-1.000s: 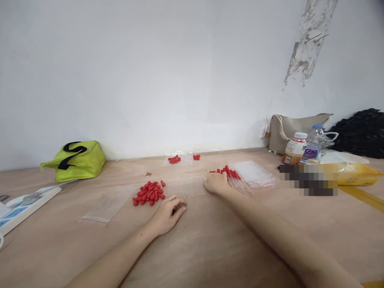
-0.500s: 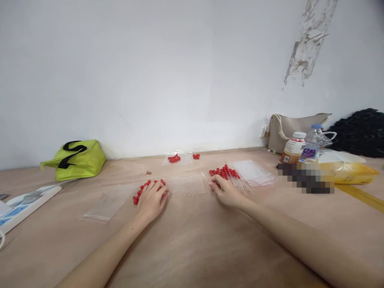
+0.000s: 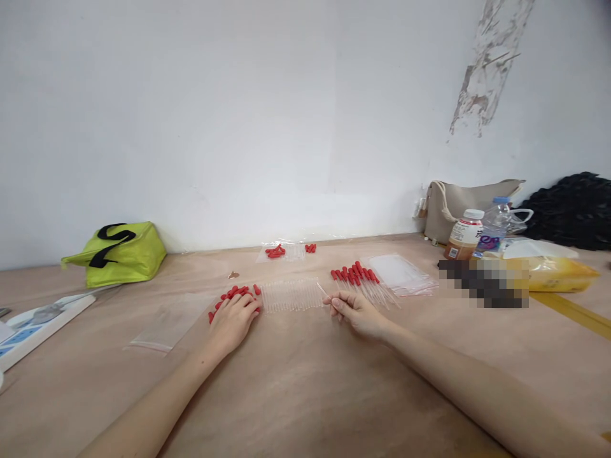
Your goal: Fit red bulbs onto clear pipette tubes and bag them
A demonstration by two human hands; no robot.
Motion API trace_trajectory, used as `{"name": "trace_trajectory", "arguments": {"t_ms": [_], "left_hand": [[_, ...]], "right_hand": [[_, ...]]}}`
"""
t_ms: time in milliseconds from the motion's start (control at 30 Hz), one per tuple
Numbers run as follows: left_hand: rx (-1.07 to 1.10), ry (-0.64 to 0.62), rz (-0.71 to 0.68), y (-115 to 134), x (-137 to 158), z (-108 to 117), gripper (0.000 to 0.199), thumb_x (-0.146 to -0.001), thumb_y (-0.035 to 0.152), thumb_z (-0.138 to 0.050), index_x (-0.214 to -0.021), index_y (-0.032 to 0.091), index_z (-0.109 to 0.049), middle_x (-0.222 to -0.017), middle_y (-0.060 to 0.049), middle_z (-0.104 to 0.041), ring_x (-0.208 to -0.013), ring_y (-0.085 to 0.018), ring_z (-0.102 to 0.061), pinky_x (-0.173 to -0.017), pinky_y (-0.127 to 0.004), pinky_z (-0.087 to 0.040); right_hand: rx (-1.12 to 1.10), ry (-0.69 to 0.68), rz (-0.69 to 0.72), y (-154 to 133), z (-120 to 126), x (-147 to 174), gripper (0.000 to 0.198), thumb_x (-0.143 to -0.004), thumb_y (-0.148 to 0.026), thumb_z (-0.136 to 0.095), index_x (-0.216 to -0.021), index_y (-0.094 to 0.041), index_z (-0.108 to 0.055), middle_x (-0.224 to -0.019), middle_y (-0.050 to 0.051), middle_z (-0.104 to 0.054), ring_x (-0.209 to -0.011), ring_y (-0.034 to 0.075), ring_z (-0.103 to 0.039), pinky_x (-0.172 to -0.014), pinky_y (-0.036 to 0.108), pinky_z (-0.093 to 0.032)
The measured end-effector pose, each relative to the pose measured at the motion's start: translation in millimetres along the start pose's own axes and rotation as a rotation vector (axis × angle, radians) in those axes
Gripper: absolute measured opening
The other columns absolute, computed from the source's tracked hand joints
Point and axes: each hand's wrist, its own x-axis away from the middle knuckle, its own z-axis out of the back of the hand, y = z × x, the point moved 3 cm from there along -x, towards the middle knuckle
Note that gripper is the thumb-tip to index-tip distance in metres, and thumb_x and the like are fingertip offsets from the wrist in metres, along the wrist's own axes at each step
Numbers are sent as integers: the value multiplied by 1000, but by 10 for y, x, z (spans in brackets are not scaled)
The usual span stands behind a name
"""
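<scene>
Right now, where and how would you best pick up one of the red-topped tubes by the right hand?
Probably by its red top, taken from above or the far side. The tops are thick and lie at the far end, while the thin clear stems crowd together, and the right hand sits in front of some.

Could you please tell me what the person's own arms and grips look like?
The left forearm and right forearm show no sleeves, watch or bracelet; a small spot marks the left one near the wrist. Neither the left grip nor the right grip wears a glove or visible ring.
</scene>
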Motion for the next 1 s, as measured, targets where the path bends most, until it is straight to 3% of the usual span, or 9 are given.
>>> {"name": "trace_trajectory", "arguments": {"t_ms": [167,300,433,500,600,700,867,1000], "left_hand": [[-15,51,14,25,-6,19,16,-85,22,-41,-84,21,-58,-93,-4,-61,-87,-24,-51,-74,-37,-34],[27,126,28,78,-14,88,16,-85,30,-43,-82,19,-54,-86,-5,-60,-83,-24,-51,-73,-38,-34],[258,182,74,126,-15,134,16,-86,31,-41,-85,17,-50,-85,-6,-57,-81,-21,-52,-70,-33,-40],[440,189,115,165,-13,132,16,-86,30,-40,-93,18,-49,-86,-5,-57,-79,-19,-54,-69,-30,-42],[729,160,139,263,-23,107,20,-87,28,-37,-100,18,-49,-88,-4,-58,-75,-16,-56,-70,-30,-44],[987,61,186,368,-36,62,18,-85,29,-42,-93,16,-53,-87,-5,-60,-76,-16,-59,-71,-29,-46],[1166,-54,259,479,-24,-2,18,-78,32,-55,-79,16,-47,-77,-3,-59,-71,-15,-60,-64,-28,-48],[1311,-62,231,518,-14,-42,21,-81,31,-51,-95,18,-43,-88,-3,-59,-75,-16,-63,-71,-32,-49]], "right_hand": [[50,65,130,-41,10,9,32,-75,-48,-50,-83,-18,-52,-75,1,-52,-70,11,-48,-69,27,-39],[111,96,194,-5,22,-12,25,-77,-44,-50,-81,-19,-50,-77,2,-52,-72,13,-48,-70,28,-39],[186,103,262,0,24,-7,21,-78,-39,-47,-83,-19,-50,-78,3,-54,-73,14,-50,-69,28,-39],[337,140,297,-34,24,23,16,-79,-34,-46,-82,-19,-51,-77,3,-55,-73,14,-50,-69,28,-38],[663,201,338,-107,7,92,10,-80,-25,-45,-79,-19,-52,-75,2,-59,-69,14,-50,-73,31,-32],[877,176,384,-159,-45,149,12,-83,-22,-41,-81,-19,-52,-77,2,-61,-69,14,-51,-75,33,-26],[991,114,437,-160,-142,171,16,-87,-21,-33,-85,-18,-49,-81,3,-63,-68,14,-52,-71,32,-24],[964,79,427,-146,-214,156,14,-87,-20,-33,-87,-18,-46,-83,3,-63,-70,14,-53,-71,31,-25]]}}
